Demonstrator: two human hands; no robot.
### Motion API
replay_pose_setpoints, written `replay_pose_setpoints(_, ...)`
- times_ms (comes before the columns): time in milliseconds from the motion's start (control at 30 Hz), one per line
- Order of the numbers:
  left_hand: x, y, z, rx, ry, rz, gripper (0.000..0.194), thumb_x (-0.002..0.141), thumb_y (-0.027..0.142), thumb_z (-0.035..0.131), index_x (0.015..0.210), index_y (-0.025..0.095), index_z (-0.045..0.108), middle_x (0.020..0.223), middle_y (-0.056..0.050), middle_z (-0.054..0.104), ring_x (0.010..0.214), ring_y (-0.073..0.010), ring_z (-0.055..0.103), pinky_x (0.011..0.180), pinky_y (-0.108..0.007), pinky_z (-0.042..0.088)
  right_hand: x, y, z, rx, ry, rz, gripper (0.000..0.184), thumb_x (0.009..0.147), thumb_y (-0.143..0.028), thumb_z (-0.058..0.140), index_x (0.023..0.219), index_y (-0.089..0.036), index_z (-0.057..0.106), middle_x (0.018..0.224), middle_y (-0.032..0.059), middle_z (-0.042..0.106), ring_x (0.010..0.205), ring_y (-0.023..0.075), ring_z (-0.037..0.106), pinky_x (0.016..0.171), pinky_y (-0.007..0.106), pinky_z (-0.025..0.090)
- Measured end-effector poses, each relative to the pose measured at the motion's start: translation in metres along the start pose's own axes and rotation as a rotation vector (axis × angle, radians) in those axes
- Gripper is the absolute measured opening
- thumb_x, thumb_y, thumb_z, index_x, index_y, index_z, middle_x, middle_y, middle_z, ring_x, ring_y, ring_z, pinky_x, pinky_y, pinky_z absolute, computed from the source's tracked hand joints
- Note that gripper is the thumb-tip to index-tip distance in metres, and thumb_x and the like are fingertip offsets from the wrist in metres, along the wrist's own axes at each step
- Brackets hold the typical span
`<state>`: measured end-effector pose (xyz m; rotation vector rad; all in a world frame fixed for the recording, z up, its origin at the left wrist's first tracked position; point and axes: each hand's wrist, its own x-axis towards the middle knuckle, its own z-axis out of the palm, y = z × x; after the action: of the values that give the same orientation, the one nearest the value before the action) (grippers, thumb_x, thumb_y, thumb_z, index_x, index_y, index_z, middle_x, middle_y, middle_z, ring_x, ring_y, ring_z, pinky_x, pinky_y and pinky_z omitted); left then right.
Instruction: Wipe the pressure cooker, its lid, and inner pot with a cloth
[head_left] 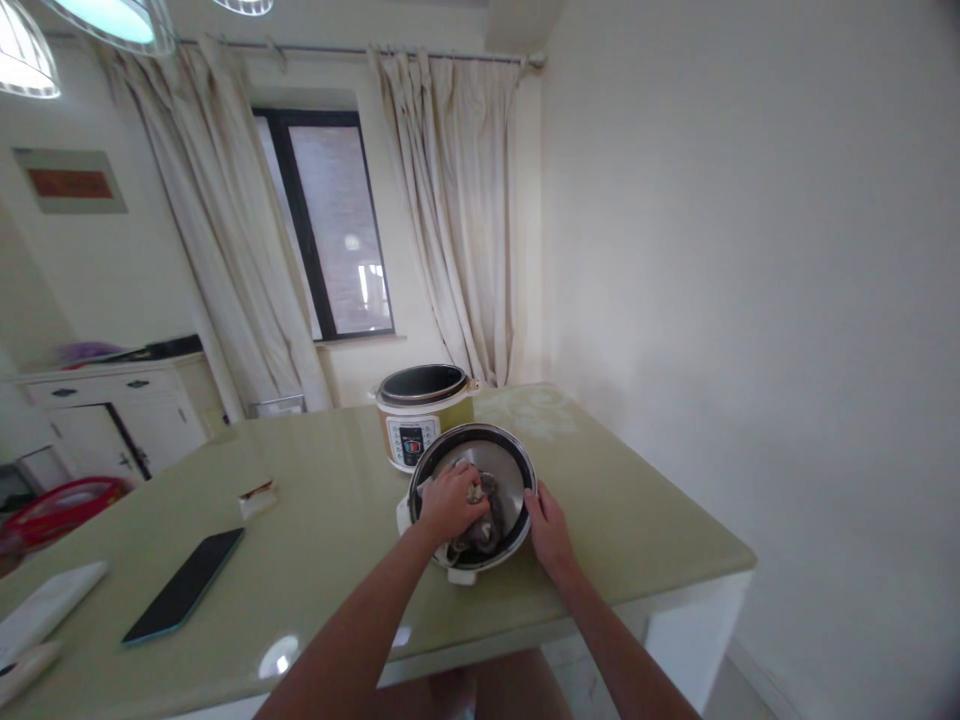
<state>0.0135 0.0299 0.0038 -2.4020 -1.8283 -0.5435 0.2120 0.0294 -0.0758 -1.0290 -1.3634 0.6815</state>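
Observation:
The lid of an electric pressure cooker [512, 468] is tilted up on the green tabletop, its metal inner side and dark ring facing me. My left hand [452, 502] is closed around a crumpled greyish cloth [489, 525], pressed against the inside of the lid. At the lid's right edge, my right hand [551, 528] grips the rim, thumb on the inner side. Just behind the lid stands the cooker body [450, 412], uncovered, with a button panel on its front. The lid hides part of its lower right side.
On the green table [330, 500] a dark tablet-like slab [184, 586] and a small white packet [258, 498] lie to the left. White objects [49, 610] sit at the far left edge. A plain wall [750, 300] rises on the right.

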Motion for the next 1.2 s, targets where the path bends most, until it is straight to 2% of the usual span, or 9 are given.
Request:
replay_pose_setpoints(167, 0.015, -0.002, -0.002, 0.039, 0.025, -0.065, 0.019, 0.091, 0.043, 0.063, 0.103, 0.028, 0.065, 0.118, -0.002, 0.068, 0.117, -0.0254, 0.06, 0.081, -0.034, 0.048, 0.0, 0.0, -0.001, -0.011, -0.003, 0.001, 0.037, 0.101, -0.05, 0.048, 0.113, -0.024, 0.071, 0.1, 0.0067, 0.076, 0.101, 0.027, 0.068, 0.094, 0.039, 0.052)
replay_pose_setpoints(400, 0.043, 0.012, -0.008, 0.024, 0.068, -0.168, 0.023, 0.094, 0.043, 0.059, 0.109, 0.026, 0.065, 0.121, -0.007, 0.067, 0.121, -0.0289, 0.056, 0.085, -0.039, 0.05, -0.003, 0.001, -0.003, -0.042, -0.025, -0.01, 0.041, 0.102, -0.05, 0.046, 0.123, -0.024, 0.07, 0.115, 0.009, 0.076, 0.105, 0.0267, 0.069, 0.095, 0.038, 0.053)
replay_pose_setpoints(500, 0.039, 0.028, -0.004, 0.007, 0.1, -0.073, 0.022, 0.093, 0.043, 0.06, 0.107, 0.026, 0.065, 0.123, -0.007, 0.067, 0.124, -0.0293, 0.055, 0.088, -0.04, 0.051, -0.003, 0.002, -0.005, -0.037, -0.024, -0.016, 0.043, 0.102, -0.05, 0.047, 0.129, -0.024, 0.068, 0.125, 0.0103, 0.074, 0.116, 0.0278, 0.067, 0.103, 0.04, 0.051)
replay_pose_setpoints(600, 0.029, 0.045, -0.001, -0.031, 0.076, 0.077, 0.022, 0.091, 0.044, 0.063, 0.106, 0.027, 0.065, 0.125, -0.006, 0.067, 0.124, -0.0291, 0.056, 0.086, -0.039, 0.052, -0.002, 0.003, -0.005, -0.018, -0.028, -0.005, 0.044, 0.102, -0.05, 0.047, 0.132, -0.024, 0.067, 0.131, 0.0107, 0.072, 0.125, 0.0281, 0.064, 0.11, 0.043, 0.048)
replay_pose_setpoints(733, 0.018, 0.058, -0.003, -0.034, 0.017, 0.161, 0.021, 0.091, 0.043, 0.065, 0.106, 0.028, 0.066, 0.122, -0.006, 0.068, 0.123, -0.0295, 0.057, 0.087, -0.04, 0.052, 0.0, 0.004, -0.005, 0.008, -0.021, 0.014, 0.043, 0.1, -0.05, 0.048, 0.128, -0.024, 0.069, 0.128, 0.0115, 0.074, 0.119, 0.0285, 0.067, 0.109, 0.045, 0.049)
replay_pose_setpoints(867, 0.003, 0.047, -0.003, -0.029, -0.027, 0.183, 0.017, 0.09, 0.041, 0.065, 0.101, 0.028, 0.066, 0.117, -0.006, 0.069, 0.121, -0.0293, 0.058, 0.09, -0.041, 0.051, 0.0, 0.004, -0.006, 0.022, -0.021, -0.01, 0.04, 0.101, -0.05, 0.049, 0.124, -0.025, 0.071, 0.121, 0.0096, 0.075, 0.113, 0.0278, 0.069, 0.104, 0.043, 0.052)
replay_pose_setpoints(1033, -0.016, 0.01, 0.0, -0.047, -0.028, 0.171, 0.014, 0.091, 0.038, 0.064, 0.101, 0.029, 0.065, 0.118, -0.005, 0.068, 0.12, -0.0273, 0.058, 0.092, -0.038, 0.05, -0.002, 0.002, -0.004, 0.002, -0.001, -0.006, 0.038, 0.101, -0.054, 0.049, 0.112, -0.026, 0.073, 0.105, 0.0075, 0.077, 0.108, 0.0287, 0.068, 0.096, 0.04, 0.053)
replay_pose_setpoints(1200, -0.012, -0.014, 0.002, -0.074, -0.029, 0.146, 0.015, 0.092, 0.036, 0.064, 0.102, 0.027, 0.065, 0.121, -0.004, 0.067, 0.119, -0.0265, 0.057, 0.102, -0.039, 0.044, -0.003, -0.001, -0.003, 0.004, -0.002, -0.014, 0.041, 0.1, -0.053, 0.05, 0.121, -0.025, 0.072, 0.112, 0.0085, 0.077, 0.103, 0.0284, 0.069, 0.095, 0.04, 0.052)
